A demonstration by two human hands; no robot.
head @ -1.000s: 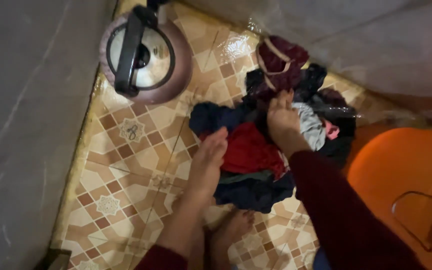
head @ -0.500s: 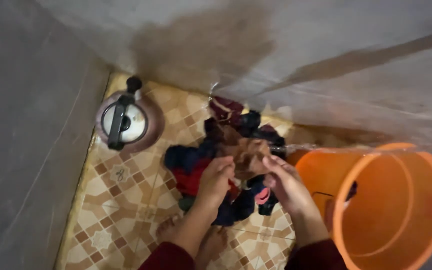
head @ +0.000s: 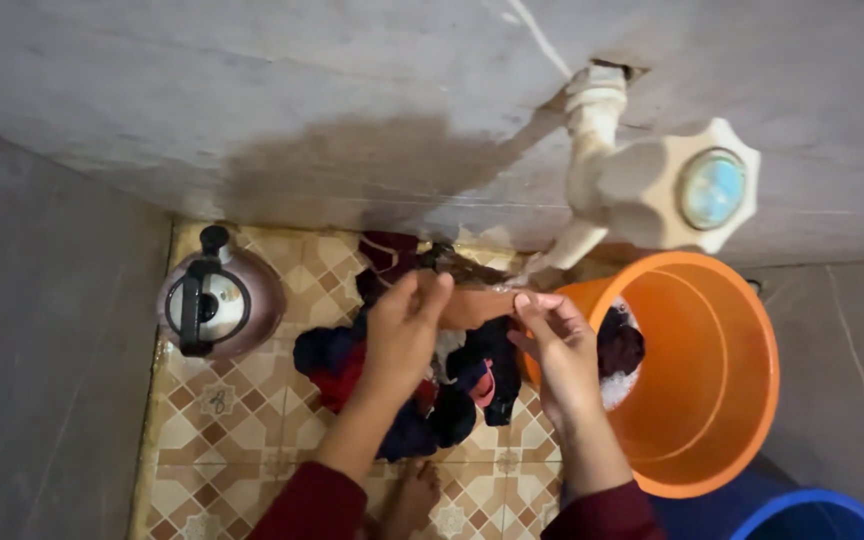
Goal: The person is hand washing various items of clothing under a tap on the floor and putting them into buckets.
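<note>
Both hands are holding a brown-orange wet cloth piece (head: pixel 477 303), stretched between them above the pile. Left hand (head: pixel 402 330) is gripping its left end, fingers curled over the top edge. Right hand (head: pixel 557 345) is pinching the right end between thumb and fingertips. Cloth is looking damp, bunched and narrow, a dull tan-brown; cannot tell what garment it is.

Directly below the hands: a heap of dark mixed clothes (head: pixel 422 385) (navy, red, black, a bit of pink) lying on the patterned tan-and-brown tiled floor (head: pixel 242 420).

Just right of the right hand: a round orange plastic bucket (head: pixel 712 390), holding a dark garment and some white foam at its near wall.

Above the right hand: a cream plastic wall tap (head: pixel 652 185) with a lobed knob, spout pointing down towards the cloth.

Well left of the left hand: a maroon kettle with black handle (head: pixel 214 305), sitting in the floor corner.
</note>
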